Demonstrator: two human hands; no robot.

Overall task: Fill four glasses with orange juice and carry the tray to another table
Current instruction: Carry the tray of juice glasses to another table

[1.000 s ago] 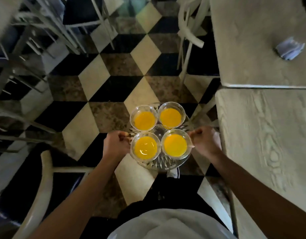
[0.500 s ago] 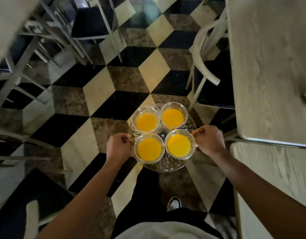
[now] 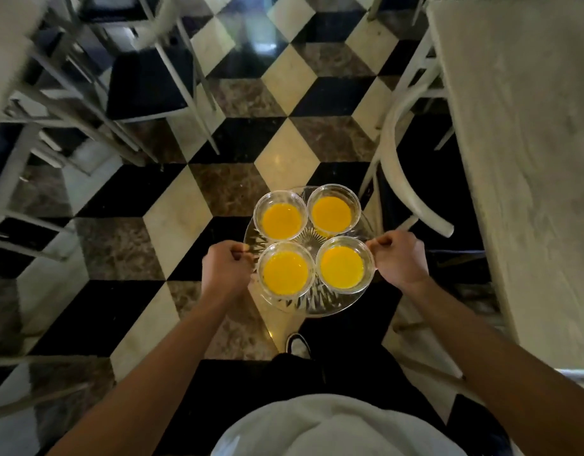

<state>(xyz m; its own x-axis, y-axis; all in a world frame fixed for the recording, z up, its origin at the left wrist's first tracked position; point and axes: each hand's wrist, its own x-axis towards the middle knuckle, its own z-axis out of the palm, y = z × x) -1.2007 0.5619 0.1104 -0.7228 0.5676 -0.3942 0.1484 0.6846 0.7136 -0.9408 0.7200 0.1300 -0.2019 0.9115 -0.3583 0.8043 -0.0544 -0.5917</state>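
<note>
both arms reach forward from the body, elbows out, forearms angled inward toward a round clear glass tray held out in front at about waist height, above the chequered floor. the left hand is knuckles-up, its fingers curled round the tray's left rim in a closed grip. the right hand mirrors it on the right rim, fingers curled under and thumb on top, gripping the edge.

the tray sits level between the two hands. four glasses stand on it in a square, all holding orange juice: far left glass, far right glass, near left glass, near right glass. the near pair sit just beside the hands, the near left glass almost touching the left hand, the near right glass's rim against the right hand. neighbouring glasses stand rim to rim or nearly so.

a pale worktop runs along the person's right, well apart from the tray, with a white bentwood chair between them. more chairs stand off to the left. one shoe shows below the tray.
</note>
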